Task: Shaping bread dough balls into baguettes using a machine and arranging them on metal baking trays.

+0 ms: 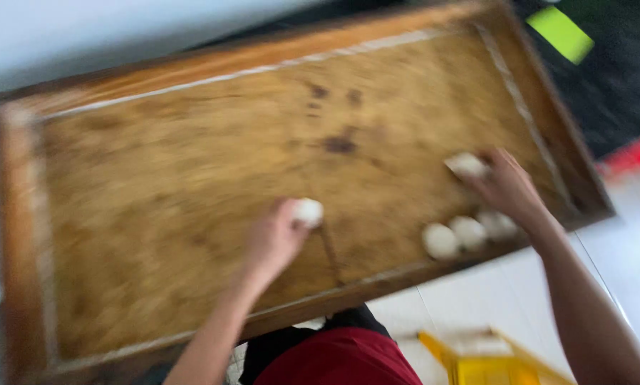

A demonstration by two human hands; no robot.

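**Inspector:** Start at the left. What carries the things?

**Assistant:** A large wooden tray (142, 235) with a raised rim, its surface worn and stained, with dark marks near the middle of the far half. The picture is blurred by motion, so fine detail is lost.

**Inspector:** Left hand?

**Assistant:** The left hand (274, 239) is over the tray, near the middle of its near edge. Its fingers are closed around a small white dough ball (308, 212), which shows at the fingertips. Whether the ball touches the tray surface, I cannot tell.

**Inspector:** Moving right?

**Assistant:** Three white dough balls (468, 232) lie in a short row on the tray, close to its near right corner, just beside one another. They lie between the two hands, nearer the right one.

**Inspector:** Right hand?

**Assistant:** The right hand (509, 189) is near the tray's right edge, just beyond that row. Its fingers grip a second dough ball (467, 165) at their tips, on the side towards the tray's middle.

**Inspector:** Anything off the tray?

**Assistant:** Below the near edge, a dark red garment (338, 363) on the person, and to its right a yellow plastic object (487, 360) on a white floor (619, 242).
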